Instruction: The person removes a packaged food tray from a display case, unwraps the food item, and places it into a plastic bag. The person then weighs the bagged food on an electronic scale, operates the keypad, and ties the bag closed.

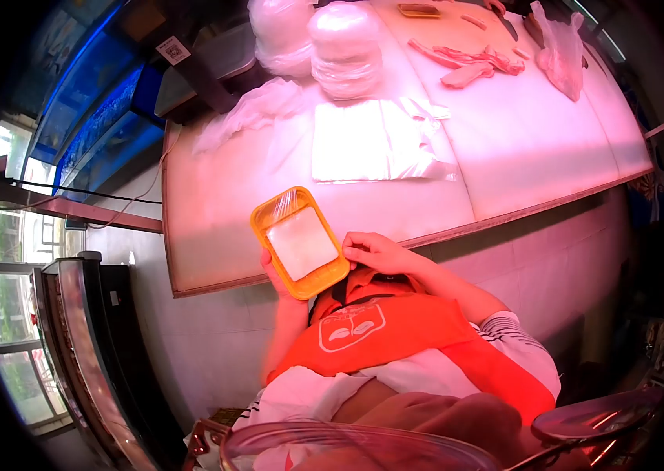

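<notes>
A yellow food tray (333,276) is tilted in front of my apron, above the near edge of the table. Inside it lies a flat white pad (300,243); glossy streaks near the tray's upper end look like clear film. My left hand (275,275) grips the tray's left side, with its fingers partly hidden under it. At the right rim, my right hand (375,251) has curled fingers pressed against the tray's edge; whether they also pinch something small, I cannot tell.
The white table (222,228) bears a stack of thin clear bags (355,141), plastic-wrapped round stacks (345,51), a crumpled plastic sheet (257,110), raw meat pieces (473,63) and a plastic bag (563,55). A dark scale-like device (206,67) stands at the far left. Blue tanks (100,110) are beyond.
</notes>
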`<state>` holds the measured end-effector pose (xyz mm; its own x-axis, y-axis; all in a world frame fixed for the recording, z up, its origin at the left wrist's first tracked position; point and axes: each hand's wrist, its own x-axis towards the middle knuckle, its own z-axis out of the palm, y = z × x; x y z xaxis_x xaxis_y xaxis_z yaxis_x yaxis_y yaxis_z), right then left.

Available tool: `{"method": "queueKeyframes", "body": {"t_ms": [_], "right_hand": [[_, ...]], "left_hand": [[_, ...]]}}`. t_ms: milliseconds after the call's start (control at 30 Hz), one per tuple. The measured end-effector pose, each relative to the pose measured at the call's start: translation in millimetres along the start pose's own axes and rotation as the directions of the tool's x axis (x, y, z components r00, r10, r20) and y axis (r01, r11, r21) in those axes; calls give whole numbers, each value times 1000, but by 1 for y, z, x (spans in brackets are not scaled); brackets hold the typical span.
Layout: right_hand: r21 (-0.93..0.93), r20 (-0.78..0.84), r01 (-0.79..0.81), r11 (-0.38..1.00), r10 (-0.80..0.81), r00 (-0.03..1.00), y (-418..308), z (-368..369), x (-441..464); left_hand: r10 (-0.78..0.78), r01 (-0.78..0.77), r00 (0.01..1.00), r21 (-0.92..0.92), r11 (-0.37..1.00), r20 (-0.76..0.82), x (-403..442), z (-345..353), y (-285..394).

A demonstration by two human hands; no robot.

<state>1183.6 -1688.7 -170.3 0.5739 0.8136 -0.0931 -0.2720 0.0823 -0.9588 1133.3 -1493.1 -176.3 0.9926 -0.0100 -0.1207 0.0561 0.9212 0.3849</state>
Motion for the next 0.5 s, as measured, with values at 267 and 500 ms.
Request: {"method": "queueKeyframes", "body": {"t_ms": [267,500], "right_hand": [[185,-37,-19,983,26,999,22,12,-4],[65,80,-51,997,46,996,1,13,-15]], "left_hand": [[42,-39,993,22,999,-107,-4,-11,-7],[52,-51,991,14,999,-127,-16,-14,-17]]}}
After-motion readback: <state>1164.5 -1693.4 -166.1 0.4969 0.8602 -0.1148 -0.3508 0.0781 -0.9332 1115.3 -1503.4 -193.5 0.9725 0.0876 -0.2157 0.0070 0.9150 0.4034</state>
